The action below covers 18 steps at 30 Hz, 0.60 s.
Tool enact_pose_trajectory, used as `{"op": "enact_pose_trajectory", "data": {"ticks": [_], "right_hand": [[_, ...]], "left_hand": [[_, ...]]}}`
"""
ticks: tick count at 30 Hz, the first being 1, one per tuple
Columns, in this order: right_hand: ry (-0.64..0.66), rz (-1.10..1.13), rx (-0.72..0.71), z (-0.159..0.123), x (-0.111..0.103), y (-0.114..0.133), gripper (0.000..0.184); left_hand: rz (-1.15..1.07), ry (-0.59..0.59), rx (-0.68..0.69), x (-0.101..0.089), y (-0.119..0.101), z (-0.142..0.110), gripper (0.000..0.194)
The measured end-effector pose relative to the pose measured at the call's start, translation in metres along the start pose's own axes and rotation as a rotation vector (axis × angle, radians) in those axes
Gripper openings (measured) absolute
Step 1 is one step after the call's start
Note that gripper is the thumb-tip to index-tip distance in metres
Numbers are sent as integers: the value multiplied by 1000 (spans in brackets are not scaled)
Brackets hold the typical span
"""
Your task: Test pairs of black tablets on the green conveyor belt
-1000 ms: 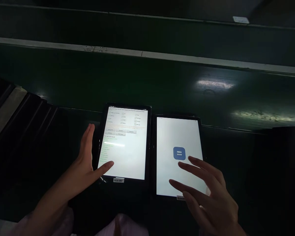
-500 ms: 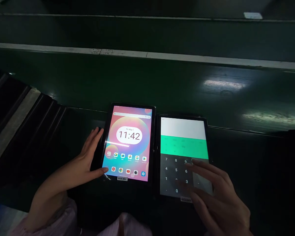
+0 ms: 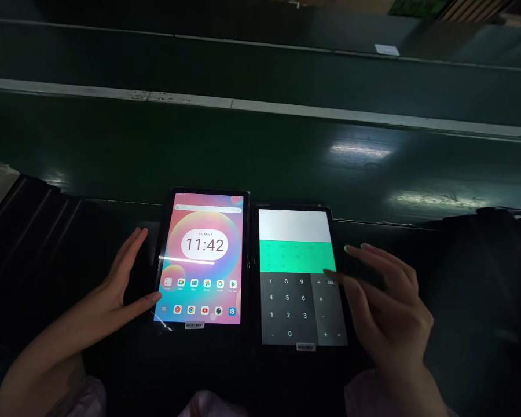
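Note:
Two tablets lie side by side, screens up and lit. The left tablet (image 3: 204,220) displays a pink and blue home screen with an 11:42 clock and app icons. On the right tablet (image 3: 295,226) is a calculator with a green band and dark number keys. My left hand (image 3: 121,289) rests by the left tablet's left edge, fingers spread, the thumb at its lower left corner. Over the right tablet's right edge hovers my right hand (image 3: 386,301), its fingers apart and holding nothing. One fingertip is close to the green band; whether it touches cannot be made out.
Beyond the tablets runs a dark green surface (image 3: 200,139) crossed by a pale strip (image 3: 286,112). Dark stacked items (image 3: 39,214) stand at the left, and dark shapes (image 3: 495,249) at the right. A small white label (image 3: 386,50) lies farther back.
My right hand has drawn back from the calculator's number keys to the tablet's right edge. The whole view has shifted, so both tablets sit farther left. My left hand stays beside the left tablet.

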State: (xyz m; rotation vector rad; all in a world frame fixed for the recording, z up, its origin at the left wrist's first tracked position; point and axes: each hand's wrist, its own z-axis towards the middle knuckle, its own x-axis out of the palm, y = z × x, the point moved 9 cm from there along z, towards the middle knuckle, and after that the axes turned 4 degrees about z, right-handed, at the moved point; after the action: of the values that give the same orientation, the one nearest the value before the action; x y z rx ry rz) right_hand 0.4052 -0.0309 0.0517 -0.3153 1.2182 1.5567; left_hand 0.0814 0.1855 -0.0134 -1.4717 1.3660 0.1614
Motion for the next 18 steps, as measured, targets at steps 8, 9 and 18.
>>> {"op": "enact_pose_trajectory", "data": {"ticks": [8,9,18], "right_hand": [[47,-120,-88,6,22,-17,26],[53,-120,-87,5,23,-17,26],[-2,-116,-13,4,16,-22,27]], "left_hand": [[-281,-270,-171,-16,17,18,76],[-328,-343,-200,-20,15,17,67],[-351,-540,-303,-27,-4,7,36]]}}
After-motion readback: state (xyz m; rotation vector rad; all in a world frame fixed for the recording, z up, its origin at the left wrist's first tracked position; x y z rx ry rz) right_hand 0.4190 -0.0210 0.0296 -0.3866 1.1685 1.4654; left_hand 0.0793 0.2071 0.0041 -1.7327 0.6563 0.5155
